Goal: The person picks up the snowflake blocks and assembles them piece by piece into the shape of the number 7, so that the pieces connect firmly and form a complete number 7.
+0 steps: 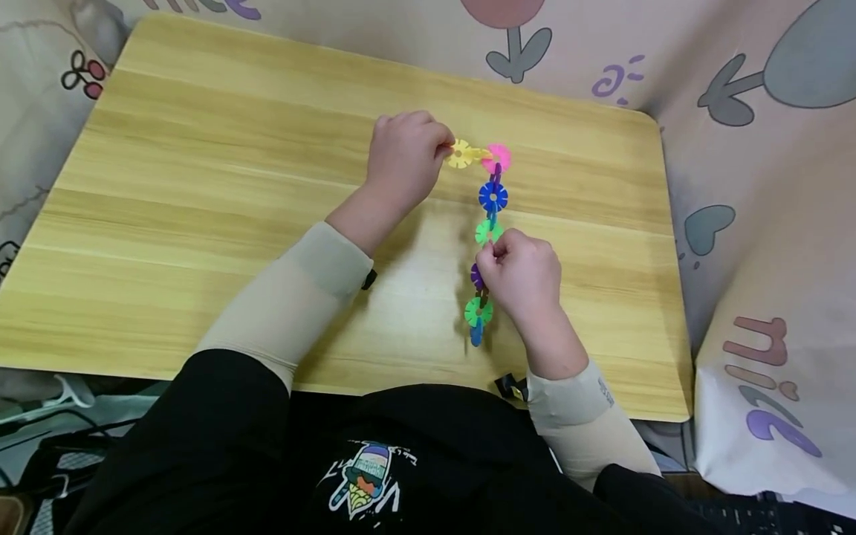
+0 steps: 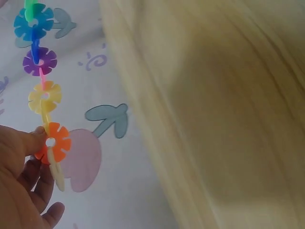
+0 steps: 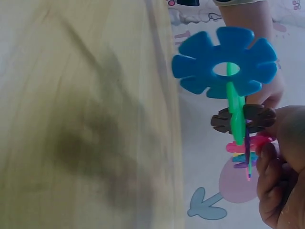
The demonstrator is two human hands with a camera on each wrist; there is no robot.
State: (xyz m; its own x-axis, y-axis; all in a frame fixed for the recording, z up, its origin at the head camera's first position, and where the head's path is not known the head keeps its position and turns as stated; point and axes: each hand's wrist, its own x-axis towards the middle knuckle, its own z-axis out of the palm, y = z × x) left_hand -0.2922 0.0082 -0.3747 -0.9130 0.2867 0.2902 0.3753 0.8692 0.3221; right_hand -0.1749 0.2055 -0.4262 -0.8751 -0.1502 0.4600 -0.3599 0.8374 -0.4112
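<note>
A chain of slotted, flower-shaped plastic snowflake discs (image 1: 493, 198) in many colours hangs over the table between both hands, with a bend at a pink disc (image 1: 503, 154). My left hand (image 1: 409, 152) pinches its far end. In the left wrist view, its thumb and fingers grip an orange disc (image 2: 62, 138), with a cream disc (image 2: 58, 180) joined below. Farther along, my right hand (image 1: 524, 271) pinches the chain below a light green disc (image 1: 483, 229). Past that hand hang a green disc (image 1: 471, 313) and a blue disc (image 3: 195, 64). The right fingertips partly hide the gripped piece.
Under the hands lies a light wooden table (image 1: 221, 163) with rounded corners. Printed fabric (image 1: 414, 37) surrounds its back and sides. A person's black shirt (image 1: 455, 446) is at the near edge, and shadows of the hands and chain fall on the wood.
</note>
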